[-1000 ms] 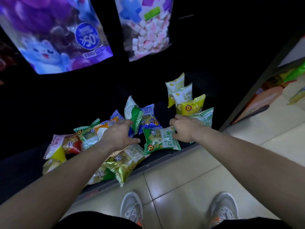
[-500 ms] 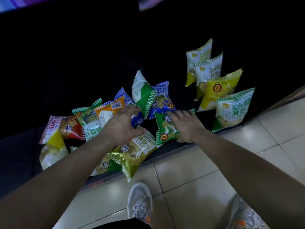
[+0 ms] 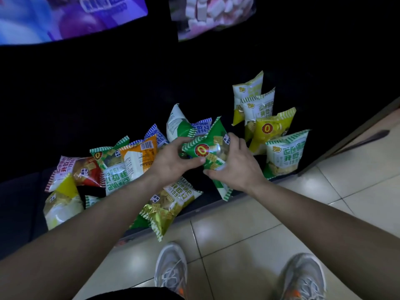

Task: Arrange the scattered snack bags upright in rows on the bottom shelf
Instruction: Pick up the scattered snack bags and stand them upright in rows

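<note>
Both hands grip green bag (image 3: pixel 213 146) — over shelf edge (image 3: pixel 194 210).

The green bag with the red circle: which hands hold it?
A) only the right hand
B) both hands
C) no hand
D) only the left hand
B: the left hand and the right hand both hold the green bag, one on each side.

Left of the scattered pile (image 3: pixel 129 165) and behind it, the bottom shelf (image 3: pixel 21 202) lies bare and open. 4 upright bags (image 3: pixel 268 131) fill the right end against the frame post (image 3: pixel 342 139). The green bag (image 3: pixel 207 148) occupies the gap between pile and row. 2 hanging packs (image 3: pixel 71 18) overhang above.
</note>
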